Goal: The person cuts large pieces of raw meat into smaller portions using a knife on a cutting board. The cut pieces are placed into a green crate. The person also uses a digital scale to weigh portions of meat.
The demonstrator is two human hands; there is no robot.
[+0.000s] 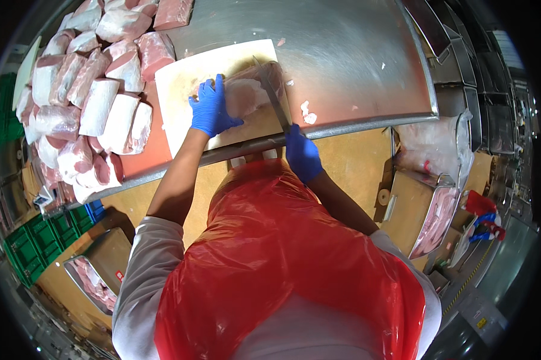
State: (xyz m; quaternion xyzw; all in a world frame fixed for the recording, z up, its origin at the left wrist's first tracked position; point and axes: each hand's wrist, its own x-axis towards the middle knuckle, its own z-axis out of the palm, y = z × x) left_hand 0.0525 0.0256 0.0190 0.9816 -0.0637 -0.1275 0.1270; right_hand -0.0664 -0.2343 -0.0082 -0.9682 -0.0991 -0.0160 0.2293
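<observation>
My left hand [214,107] in a blue glove has its fingers spread at the left side of a piece of pink, pale-fatted meat [244,94] on the cream cutting board [180,132]; whether it presses on the meat is hard to tell. My right hand [302,155], also gloved, is wrapped round the handle of a long knife [273,99]. The blade points away from me, lying over the right part of the meat. Small white scraps [308,115] sit just right of the board.
A pile of meat pieces [105,120] covers the left of the steel table [366,36]. Green crates [36,246] and a meat-filled tub [90,282] stand lower left. At right are metal bins [456,66], a plastic-lined container [429,144] and another tub of meat [429,222].
</observation>
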